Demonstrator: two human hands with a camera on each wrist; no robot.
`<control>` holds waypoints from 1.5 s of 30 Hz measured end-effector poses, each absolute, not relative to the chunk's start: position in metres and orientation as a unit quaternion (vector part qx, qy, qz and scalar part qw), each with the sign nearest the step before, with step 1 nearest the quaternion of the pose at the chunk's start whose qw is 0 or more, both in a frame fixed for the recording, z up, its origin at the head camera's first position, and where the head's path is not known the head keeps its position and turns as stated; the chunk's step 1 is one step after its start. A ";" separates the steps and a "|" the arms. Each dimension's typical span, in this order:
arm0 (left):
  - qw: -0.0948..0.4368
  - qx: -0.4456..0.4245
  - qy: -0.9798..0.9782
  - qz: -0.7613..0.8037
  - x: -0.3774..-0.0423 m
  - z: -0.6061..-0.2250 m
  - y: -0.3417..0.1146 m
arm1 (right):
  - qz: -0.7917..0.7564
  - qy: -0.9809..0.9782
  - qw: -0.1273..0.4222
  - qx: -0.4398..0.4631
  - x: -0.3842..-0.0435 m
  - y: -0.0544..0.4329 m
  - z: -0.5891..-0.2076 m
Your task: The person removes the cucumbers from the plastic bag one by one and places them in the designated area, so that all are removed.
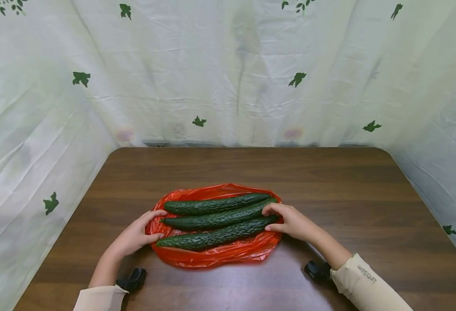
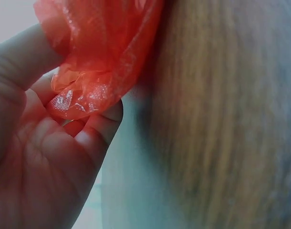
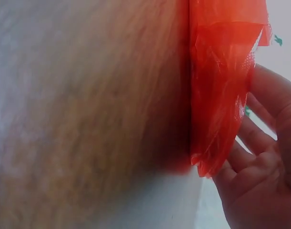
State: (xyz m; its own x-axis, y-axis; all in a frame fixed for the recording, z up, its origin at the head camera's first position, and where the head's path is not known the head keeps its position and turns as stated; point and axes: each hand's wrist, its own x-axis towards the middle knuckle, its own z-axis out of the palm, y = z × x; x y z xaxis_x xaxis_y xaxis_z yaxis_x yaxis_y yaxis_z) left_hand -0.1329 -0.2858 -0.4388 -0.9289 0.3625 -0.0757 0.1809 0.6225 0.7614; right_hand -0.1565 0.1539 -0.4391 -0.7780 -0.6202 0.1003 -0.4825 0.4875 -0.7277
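Three long, dark green cucumbers lie side by side, slightly slanted, on a crumpled red plastic bag (image 1: pixel 212 259): a far cucumber (image 1: pixel 216 206), a middle cucumber (image 1: pixel 216 219) and a near cucumber (image 1: pixel 216 238). Around the bag's left end my left hand (image 1: pixel 136 233) curls, thumb toward me; its wrist view shows the gathered red film (image 2: pixel 102 57) between thumb and fingers. My right hand (image 1: pixel 291 221) grips the bag's right end, with fingertips over the cucumber ends. In the right wrist view, red film (image 3: pixel 219 90) hangs against the thumb and fingers.
The bag sits on a brown wood-grain table (image 1: pixel 329 181) with rounded far corners. A pale curtain (image 1: pixel 220 86) with green leaf shapes surrounds the far side and both flanks. Black wrist devices (image 1: pixel 132 280) are strapped below both hands, near the beige sleeves.
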 end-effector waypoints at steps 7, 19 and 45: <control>0.111 0.149 0.893 0.410 -0.132 -0.439 -0.286 | -0.371 0.869 0.088 -0.316 -0.158 0.153 -0.439; 0.114 0.147 0.893 0.410 -0.132 -0.438 -0.284 | -0.365 0.850 0.108 -0.363 -0.161 0.155 -0.436; 0.114 0.144 0.892 0.414 -0.134 -0.438 -0.283 | -0.502 0.801 0.164 -0.280 -0.165 0.164 -0.435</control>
